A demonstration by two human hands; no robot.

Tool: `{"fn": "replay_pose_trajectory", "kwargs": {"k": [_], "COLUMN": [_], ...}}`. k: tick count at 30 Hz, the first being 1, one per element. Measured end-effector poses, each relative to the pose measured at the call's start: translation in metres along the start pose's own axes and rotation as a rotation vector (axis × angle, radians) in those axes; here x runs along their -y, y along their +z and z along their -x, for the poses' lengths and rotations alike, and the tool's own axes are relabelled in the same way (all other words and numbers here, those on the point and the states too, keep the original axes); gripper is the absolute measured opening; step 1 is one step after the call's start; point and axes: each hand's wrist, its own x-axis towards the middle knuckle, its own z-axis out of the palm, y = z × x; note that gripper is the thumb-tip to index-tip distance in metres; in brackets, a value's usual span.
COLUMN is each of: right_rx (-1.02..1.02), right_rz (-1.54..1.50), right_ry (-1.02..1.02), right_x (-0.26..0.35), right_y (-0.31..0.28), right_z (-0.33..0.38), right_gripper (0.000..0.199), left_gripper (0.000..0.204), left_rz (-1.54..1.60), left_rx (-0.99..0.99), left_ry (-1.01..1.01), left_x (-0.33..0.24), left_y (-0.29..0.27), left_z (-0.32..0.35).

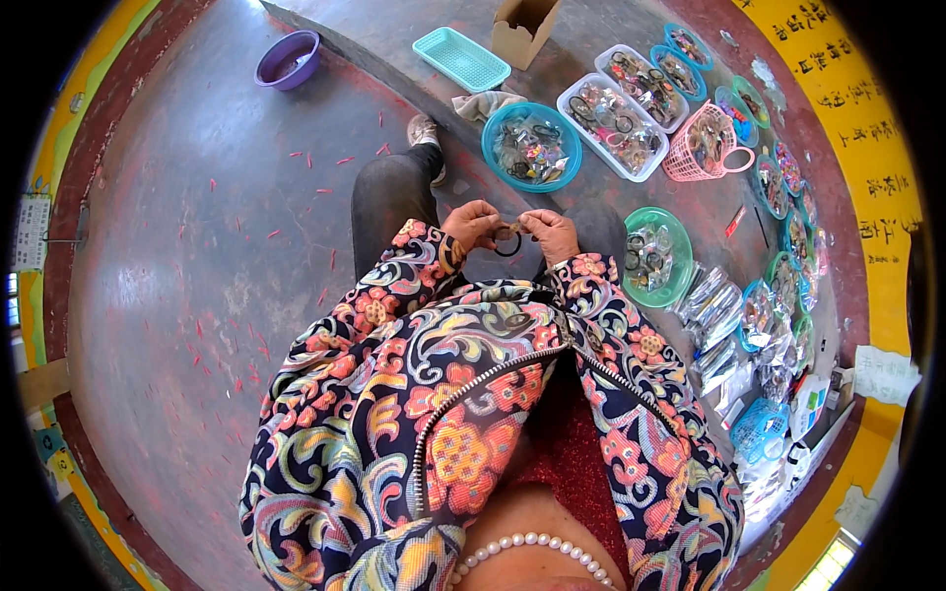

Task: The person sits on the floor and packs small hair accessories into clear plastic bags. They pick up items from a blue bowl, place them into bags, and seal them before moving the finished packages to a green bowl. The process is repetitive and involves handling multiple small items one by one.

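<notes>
In front of my lap, my left hand [473, 226] and my right hand [552, 234] are close together, fingertips pinched on a small dark hair tie [506, 253]. Its black loop hangs below the fingers, and a small brownish part shows between them. Fine detail there is too small to make out. Just right of my right hand stands a green basin [635, 216] with several dark loops and clear plastic bags in it. Beyond my hands is a blue basin [490, 161] heaped with small bagged items.
Two white trays [632, 178] of hair ties and a pink basket [678, 171] stand at the right. Many packed bags [711, 300] and small baskets lie farther right. A turquoise tray [434, 49], a cardboard box [512, 44] and a purple basin [307, 71] are farther off. Red scraps litter the floor.
</notes>
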Motion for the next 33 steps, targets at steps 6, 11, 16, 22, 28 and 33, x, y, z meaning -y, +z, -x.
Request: {"fn": "replay_pose_trajectory", "kwargs": {"k": [6,11,16,22,28,33], "right_rx": [-0.05,-0.03,0.017,0.018,0.04,0.073], "right_rz": [-0.058,-0.084,-0.073,0.05,0.071,0.07], "right_ry": [-0.009,-0.01,0.072,-0.036,-0.005,-0.034], "right_x": [0.001,-0.003,-0.009,-0.011,-0.002,-0.018], "right_y": [0.0,-0.001,-0.001,-0.001,0.003,-0.004], "right_z": [0.0,-0.004,-0.001,-0.004,0.001,-0.004], "right_gripper": [0.016,0.018,0.017,0.012,0.014,0.017], "left_gripper": [0.019,0.018,0.023,0.027,0.025,0.023], "left_rz": [-0.147,-0.066,0.105,0.047,0.055,0.143], "left_rx": [0.015,-0.033,-0.055,-0.028,-0.084,0.001], "left_ry": [-0.117,-0.135,-0.127,-0.137,-0.145,-0.14], "left_x": [0.001,0.003,0.005,-0.005,0.003,0.0], "left_y": [0.0,0.001,-0.003,0.009,0.0,0.002], "left_z": [-0.001,-0.002,-0.008,0.003,-0.005,-0.003]}}
